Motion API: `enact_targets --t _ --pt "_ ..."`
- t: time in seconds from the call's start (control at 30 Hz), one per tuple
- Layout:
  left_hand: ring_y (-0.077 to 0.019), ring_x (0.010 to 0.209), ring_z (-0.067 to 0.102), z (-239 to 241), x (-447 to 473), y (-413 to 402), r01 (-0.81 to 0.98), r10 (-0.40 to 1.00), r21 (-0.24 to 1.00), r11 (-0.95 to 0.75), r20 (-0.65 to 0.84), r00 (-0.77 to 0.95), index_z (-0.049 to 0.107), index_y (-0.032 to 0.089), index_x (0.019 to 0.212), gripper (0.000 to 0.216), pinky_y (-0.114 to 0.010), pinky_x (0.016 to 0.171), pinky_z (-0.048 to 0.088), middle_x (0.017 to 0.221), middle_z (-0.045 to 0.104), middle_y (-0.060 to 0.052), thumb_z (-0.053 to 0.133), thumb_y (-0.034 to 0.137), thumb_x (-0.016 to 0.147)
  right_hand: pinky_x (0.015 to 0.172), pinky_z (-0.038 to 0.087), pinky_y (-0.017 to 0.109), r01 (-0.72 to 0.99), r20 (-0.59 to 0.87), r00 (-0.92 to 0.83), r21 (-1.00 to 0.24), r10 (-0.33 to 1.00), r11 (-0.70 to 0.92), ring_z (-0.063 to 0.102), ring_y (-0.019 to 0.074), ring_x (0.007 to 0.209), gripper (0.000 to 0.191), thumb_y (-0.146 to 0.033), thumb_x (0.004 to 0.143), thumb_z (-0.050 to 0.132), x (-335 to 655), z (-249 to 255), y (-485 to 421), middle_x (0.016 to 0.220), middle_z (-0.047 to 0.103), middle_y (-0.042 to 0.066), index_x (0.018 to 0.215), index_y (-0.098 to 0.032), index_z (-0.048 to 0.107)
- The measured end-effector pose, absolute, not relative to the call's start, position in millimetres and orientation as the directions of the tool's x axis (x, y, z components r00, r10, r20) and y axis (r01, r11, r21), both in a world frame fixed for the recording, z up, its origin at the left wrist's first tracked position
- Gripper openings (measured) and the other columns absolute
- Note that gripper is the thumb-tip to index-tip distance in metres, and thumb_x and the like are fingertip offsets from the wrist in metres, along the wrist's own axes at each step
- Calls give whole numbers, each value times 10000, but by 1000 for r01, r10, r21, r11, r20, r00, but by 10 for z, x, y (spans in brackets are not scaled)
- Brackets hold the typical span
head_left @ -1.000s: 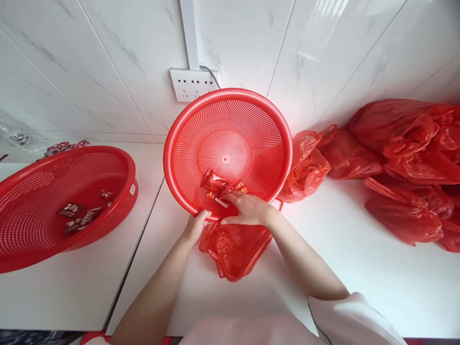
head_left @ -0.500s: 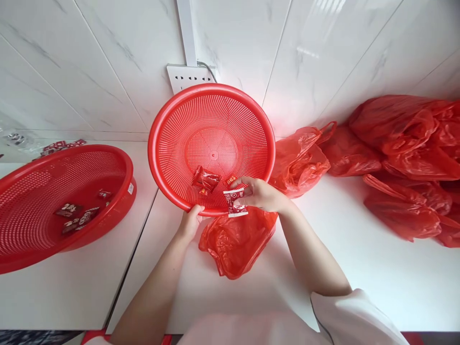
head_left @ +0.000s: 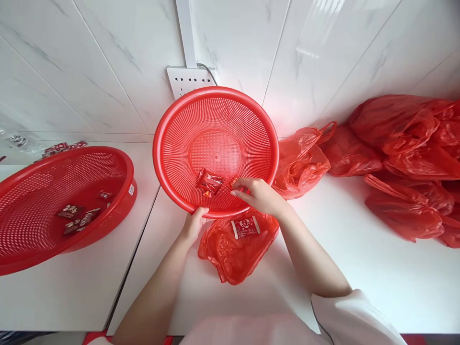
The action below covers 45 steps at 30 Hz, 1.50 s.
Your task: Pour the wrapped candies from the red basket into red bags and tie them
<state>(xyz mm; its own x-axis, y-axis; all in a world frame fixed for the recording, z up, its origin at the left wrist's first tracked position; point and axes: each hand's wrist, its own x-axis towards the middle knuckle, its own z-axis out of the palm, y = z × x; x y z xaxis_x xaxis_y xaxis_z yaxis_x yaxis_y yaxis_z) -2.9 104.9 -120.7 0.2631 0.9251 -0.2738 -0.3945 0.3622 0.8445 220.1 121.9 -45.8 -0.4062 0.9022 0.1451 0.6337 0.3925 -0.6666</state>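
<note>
My left hand grips the near rim of a round red plastic basket, which is tilted toward me. Inside its lower side lie a dark red shiny packet and a small orange-red wrapped piece. Over the basket's lower right reaches my right hand, thumb and forefinger apart and nothing held between them. Another small orange-red piece is by its fingertips. Below the basket, a red plastic bag lies open on the white table, with a red-and-white snack packet in its mouth.
At left stands a second red basket with several brown packets. Filled red bags crowd the right side, one smaller bag just beside the tilted basket. A power strip is on the tiled wall behind.
My right hand has let go of the red-and-white packet, which now lies in the open bag. The hand has moved slightly up into the basket. The basket has shifted a little right.
</note>
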Motion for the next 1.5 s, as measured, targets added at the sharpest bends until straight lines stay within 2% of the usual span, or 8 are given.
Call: enact_targets --t 0.27,0.6,0.77,0.9,1.03,1.17,1.27,1.5 --pt "-271 904 682 -1269 104 915 -368 910 838 403 -326 256 618 175 1082 372 -383 745 548 916 716 -40 593 230 715 1072 361 429 546 199 -622 -582 757 602 401 232 1333 405 -293 959 418 1761 -897 1236 1411 473 139 1336 -161 482" --pt "-281 903 682 -1209 37 984 -491 848 694 526 -384 365 627 117 988 292 -422 792 536 888 717 -92 528 264 756 921 460 356 530 116 -627 -661 771 531 579 210 1046 343 -404 917 510 1926 -709 1223 1128 616 88 1170 -187 589" --pt "-265 964 666 -1254 18 996 -504 902 757 416 -274 334 622 127 1048 299 -403 852 516 991 709 -84 539 217 774 976 428 403 648 101 -515 -605 851 463 543 251 1159 440 -466 918 486 1869 -810 1221 1286 541 139 1238 -174 555" --pt "-278 955 668 -1349 12 1003 -453 899 784 424 -307 311 627 112 1031 301 -421 861 510 973 709 -93 573 201 749 1049 364 457 687 44 -541 -552 840 472 453 295 1295 585 -509 954 363 1764 -901 1207 1463 404 158 1437 -179 362" --pt "-283 934 673 -1399 20 1002 -437 907 798 416 -329 263 641 118 1005 286 -431 848 513 904 714 -74 586 183 731 1008 414 419 687 82 -548 -524 833 504 520 277 1238 515 -418 986 319 1680 -905 1168 1469 403 147 1434 -170 377" --pt "-288 917 676 -1338 41 1002 -493 887 742 455 -327 326 667 107 886 199 -424 828 522 829 714 -85 556 189 743 921 475 353 569 165 -595 -604 787 557 612 226 1100 399 -286 958 414 1691 -835 1153 1269 611 97 1336 -186 492" --pt "-272 960 666 -1278 45 1013 -552 885 698 456 -294 360 675 122 978 269 -407 858 516 920 718 -80 547 175 747 908 480 325 476 208 -569 -706 796 525 631 194 1042 351 -180 900 490 1765 -798 1196 1163 662 76 1243 -195 565" --pt "-276 1016 649 -1288 5 1048 -541 909 740 400 -245 337 657 112 1100 361 -414 892 506 1039 707 -99 545 187 765 835 516 292 101 37 -518 -990 855 103 648 158 958 332 -179 845 557 2012 -780 1345 1067 684 88 1170 -130 603"
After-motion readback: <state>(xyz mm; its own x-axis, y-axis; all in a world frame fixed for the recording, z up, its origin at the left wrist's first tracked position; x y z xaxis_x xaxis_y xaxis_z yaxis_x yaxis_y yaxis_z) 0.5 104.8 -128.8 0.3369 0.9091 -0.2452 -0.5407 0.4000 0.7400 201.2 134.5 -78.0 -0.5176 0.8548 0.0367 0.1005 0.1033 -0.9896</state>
